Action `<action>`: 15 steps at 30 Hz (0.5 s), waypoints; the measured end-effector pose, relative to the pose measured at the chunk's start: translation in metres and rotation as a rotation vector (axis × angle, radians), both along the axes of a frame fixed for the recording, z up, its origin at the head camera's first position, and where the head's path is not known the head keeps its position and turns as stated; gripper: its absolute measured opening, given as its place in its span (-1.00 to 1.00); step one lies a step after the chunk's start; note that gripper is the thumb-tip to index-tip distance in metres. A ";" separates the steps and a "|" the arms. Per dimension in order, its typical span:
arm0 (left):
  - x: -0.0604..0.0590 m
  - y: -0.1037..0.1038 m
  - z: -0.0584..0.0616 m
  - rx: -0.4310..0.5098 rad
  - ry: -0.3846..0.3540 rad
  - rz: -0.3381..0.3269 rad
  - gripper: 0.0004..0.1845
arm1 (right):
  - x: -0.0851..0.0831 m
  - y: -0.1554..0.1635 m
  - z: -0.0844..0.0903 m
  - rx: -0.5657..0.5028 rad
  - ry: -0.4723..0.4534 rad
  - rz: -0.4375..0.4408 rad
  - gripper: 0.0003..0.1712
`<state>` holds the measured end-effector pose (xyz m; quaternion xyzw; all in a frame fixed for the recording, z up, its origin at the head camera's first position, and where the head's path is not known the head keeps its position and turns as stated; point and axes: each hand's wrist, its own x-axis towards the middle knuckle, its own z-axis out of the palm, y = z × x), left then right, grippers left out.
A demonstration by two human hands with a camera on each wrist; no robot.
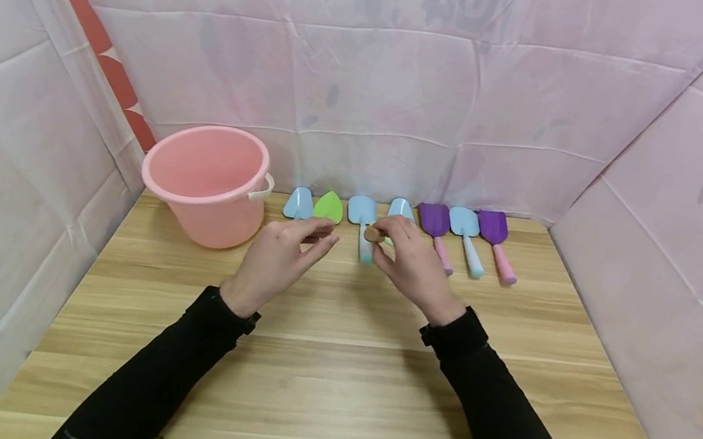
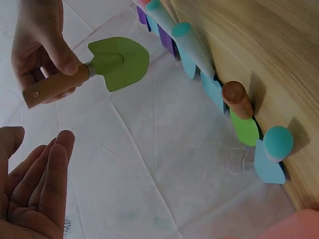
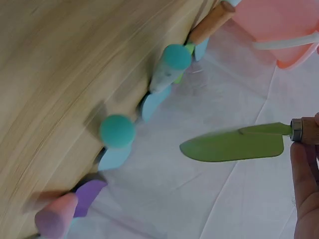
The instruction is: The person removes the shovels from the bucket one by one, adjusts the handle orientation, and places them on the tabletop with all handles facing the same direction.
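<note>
right hand (image 2: pixel 42 47) pinches the green trowel (image 2: pixel 117 62) by its handle, blade toward three o'clock; left hand (image 2: pixel 32 191) spread below

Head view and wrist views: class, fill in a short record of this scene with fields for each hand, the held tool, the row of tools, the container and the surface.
Right hand: grips a wooden handle
Held tool: green trowel, lifted off the table
Left hand: holds nothing, fingers straight, beside the right hand
Row of tools: toy shovels in blue, green and purple, lined up at the table's far edge
Container: pink bucket, left of the row
Surface: wooden table
</note>
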<state>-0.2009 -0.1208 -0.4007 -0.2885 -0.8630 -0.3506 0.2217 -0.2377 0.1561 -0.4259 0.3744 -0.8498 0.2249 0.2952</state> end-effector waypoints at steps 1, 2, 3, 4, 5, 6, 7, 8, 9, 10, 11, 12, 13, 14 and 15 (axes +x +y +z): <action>0.000 0.000 0.000 -0.003 -0.003 -0.001 -0.68 | -0.001 0.004 0.000 0.006 -0.006 0.000 -0.67; 0.000 -0.001 -0.001 -0.008 -0.004 0.000 -0.68 | -0.001 0.007 0.000 0.011 -0.011 0.000 -0.68; -0.001 -0.001 -0.001 -0.014 -0.005 0.001 -0.68 | -0.002 0.011 -0.001 0.020 -0.019 -0.002 -0.69; -0.001 -0.002 -0.002 -0.019 -0.006 0.001 -0.68 | -0.002 0.014 -0.002 0.029 -0.028 -0.006 -0.68; -0.001 -0.002 -0.002 -0.025 -0.006 0.003 -0.68 | -0.002 0.017 -0.003 0.035 -0.041 -0.006 -0.67; -0.001 -0.003 -0.003 -0.030 -0.007 0.005 -0.69 | -0.003 0.020 -0.005 0.041 -0.056 -0.005 -0.66; -0.001 -0.003 -0.003 -0.037 -0.008 0.007 -0.69 | -0.003 0.022 -0.006 0.044 -0.072 -0.002 -0.65; -0.001 -0.003 -0.004 -0.042 -0.009 0.009 -0.69 | -0.003 0.024 -0.008 0.050 -0.079 0.002 -0.65; -0.001 -0.003 -0.005 -0.049 -0.010 0.011 -0.69 | -0.004 0.026 -0.010 0.059 -0.089 0.005 -0.63; -0.001 -0.003 -0.005 -0.055 -0.012 0.013 -0.70 | -0.004 0.027 -0.012 0.066 -0.094 0.010 -0.62; -0.002 -0.004 -0.006 -0.062 -0.015 0.015 -0.70 | -0.004 0.028 -0.013 0.076 -0.098 0.015 -0.61; -0.002 -0.004 -0.006 -0.069 -0.017 0.018 -0.70 | -0.004 0.029 -0.015 0.087 -0.100 0.017 -0.61; -0.002 -0.004 -0.007 -0.076 -0.021 0.021 -0.71 | -0.004 0.030 -0.017 0.097 -0.101 0.020 -0.61; -0.002 -0.004 -0.007 -0.081 -0.026 0.024 -0.71 | -0.003 0.031 -0.019 0.110 -0.100 0.025 -0.61; -0.002 -0.004 -0.008 -0.088 -0.032 0.028 -0.71 | -0.003 0.032 -0.021 0.120 -0.103 0.029 -0.61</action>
